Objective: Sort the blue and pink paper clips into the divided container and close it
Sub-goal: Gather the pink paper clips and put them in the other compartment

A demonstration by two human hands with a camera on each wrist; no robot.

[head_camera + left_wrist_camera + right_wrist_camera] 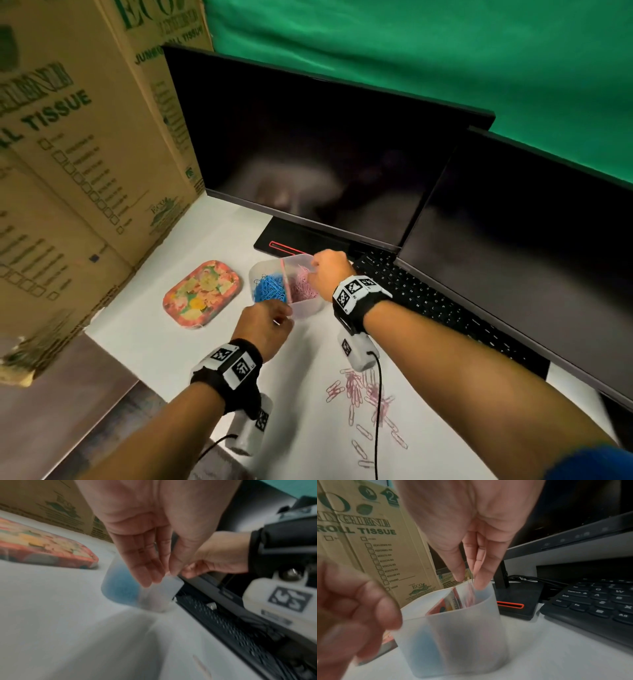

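Both forearms reach in from the near edge of the white desk [144,329], each wrist strapped with a black band carrying square black-and-white coded tags. Loose pink paper clips [363,394] lie scattered on the desk between the arms, near the right one. On the left stand tall cardboard boxes [68,144] printed in green with "ROLL TISSUE", "ECO" and a column of tick boxes ending in "OTHERS". A black keyboard [424,301] with letter keys, "Ctrl" and "Fn" sits at the right below two dark monitors [308,147].

The translucent divided container [308,310] stands open at mid-desk, blue paper clips [270,289] in its left compartment and a pink heap [303,291] in its right. Its floral lid [200,294] lies flat just left of it.

The left hand [265,325] hovers at the container's near rim, fingers straight and relaxed, holding nothing. The right hand [327,274] points down over the pink compartment, thumb and fingers pinched together; blur hides whether a clip sits between them.
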